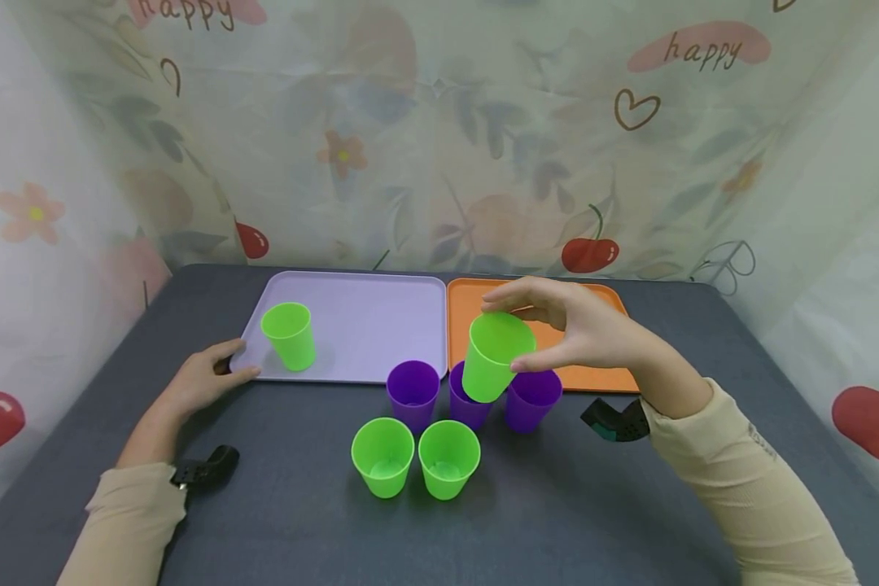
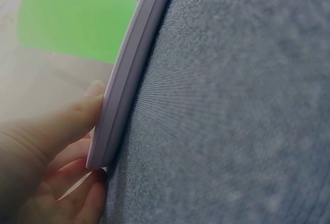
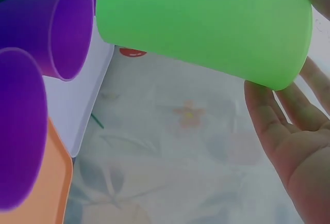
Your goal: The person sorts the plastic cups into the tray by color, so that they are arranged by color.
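My right hand (image 1: 575,325) holds a green plastic cup (image 1: 487,366) by its rim, thumb on one side and fingers on the other. The cup is raised above three purple cups (image 1: 413,395) and partly covers the middle one. In the right wrist view the same green cup (image 3: 206,28) appears sideways with the fingertips at its rim. At the near left corner of the lavender tray (image 1: 373,325), my left hand (image 1: 201,378) grips the edge. The left wrist view shows the thumb (image 2: 77,115) against the tray's rim. Another green cup (image 1: 290,338) stands upright on that tray.
Two more green cups (image 1: 383,460) stand upright side by side in front of the purple ones. An orange tray (image 1: 593,378) adjoins the lavender tray on the right. Both trays lie on a dark grey table (image 1: 322,529), with a patterned curtain (image 1: 439,122) behind it.
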`<control>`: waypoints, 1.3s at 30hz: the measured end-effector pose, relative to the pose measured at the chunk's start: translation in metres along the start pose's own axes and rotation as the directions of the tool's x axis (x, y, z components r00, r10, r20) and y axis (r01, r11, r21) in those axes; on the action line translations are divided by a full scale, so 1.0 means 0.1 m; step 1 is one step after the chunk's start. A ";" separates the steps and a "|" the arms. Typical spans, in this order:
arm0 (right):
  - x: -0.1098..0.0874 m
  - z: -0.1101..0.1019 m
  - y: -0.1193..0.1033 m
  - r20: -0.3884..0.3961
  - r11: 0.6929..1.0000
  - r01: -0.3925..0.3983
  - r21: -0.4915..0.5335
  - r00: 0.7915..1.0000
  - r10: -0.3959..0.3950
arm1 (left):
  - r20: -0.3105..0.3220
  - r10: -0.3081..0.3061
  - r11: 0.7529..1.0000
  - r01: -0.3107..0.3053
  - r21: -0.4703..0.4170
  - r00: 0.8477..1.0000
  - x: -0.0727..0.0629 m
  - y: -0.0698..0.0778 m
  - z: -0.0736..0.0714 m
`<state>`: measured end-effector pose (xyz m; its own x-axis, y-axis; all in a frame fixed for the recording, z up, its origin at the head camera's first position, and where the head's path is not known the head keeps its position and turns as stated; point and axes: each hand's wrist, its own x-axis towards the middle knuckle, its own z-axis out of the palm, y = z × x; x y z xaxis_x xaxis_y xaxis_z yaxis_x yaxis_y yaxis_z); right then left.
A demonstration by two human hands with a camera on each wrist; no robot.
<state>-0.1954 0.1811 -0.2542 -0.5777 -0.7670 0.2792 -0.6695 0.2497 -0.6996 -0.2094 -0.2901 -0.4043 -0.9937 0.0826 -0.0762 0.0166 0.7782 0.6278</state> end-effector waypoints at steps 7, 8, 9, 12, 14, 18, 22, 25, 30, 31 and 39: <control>0.18 0.01 0.08 -0.021 0.999 -0.040 0.018 0.999 0.040 | -0.013 0.007 1.000 -0.007 0.009 1.000 0.01 -0.01 0.00; 0.21 0.01 0.08 -0.022 0.999 -0.042 0.015 0.999 0.043 | -0.013 0.007 1.000 -0.007 0.009 1.000 0.01 -0.01 0.00; 0.24 0.01 0.09 -0.021 0.999 -0.042 0.016 0.999 0.043 | -0.013 0.005 1.000 -0.004 0.009 1.000 0.01 -0.01 0.00; 0.35 0.02 0.11 -0.025 0.999 -0.042 0.026 0.999 0.042 | -0.011 -0.001 1.000 0.001 0.001 1.000 0.00 -0.01 0.01; 0.41 0.03 0.12 -0.027 0.998 -0.045 0.033 0.999 0.046 | -0.010 -0.002 1.000 0.002 -0.001 1.000 0.00 -0.01 0.01; 0.54 0.05 0.12 -0.034 0.998 -0.062 0.034 0.997 0.063 | -0.005 -0.007 1.000 0.007 -0.007 1.000 0.00 -0.01 0.01; 0.67 0.06 0.11 -0.043 0.997 -0.073 0.024 0.996 0.074 | -0.001 -0.010 1.000 0.010 -0.012 1.000 0.00 -0.01 0.01; 0.77 0.07 0.12 -0.055 0.997 -0.080 0.003 0.995 0.080 | 0.001 -0.009 1.000 0.009 -0.009 1.000 0.01 -0.01 0.01; 0.94 0.10 0.15 -0.073 0.994 -0.101 -0.050 0.993 0.097 | -0.001 0.004 1.000 -0.004 -0.007 1.000 0.02 -0.02 0.01; 0.98 0.11 0.17 -0.071 0.993 -0.106 -0.051 0.992 0.102 | -0.002 0.006 1.000 -0.006 -0.005 1.000 0.02 -0.03 0.01; 1.27 0.25 0.27 0.000 0.987 -0.150 -0.056 0.989 0.151 | -0.008 0.009 1.000 -0.009 0.001 1.000 0.02 -0.03 0.01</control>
<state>-0.2751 0.0752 -0.2538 -0.6720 -0.7205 0.1708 -0.6003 0.3950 -0.6955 -0.2114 -0.2913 -0.4073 -0.9944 0.0845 -0.0639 0.0258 0.7779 0.6278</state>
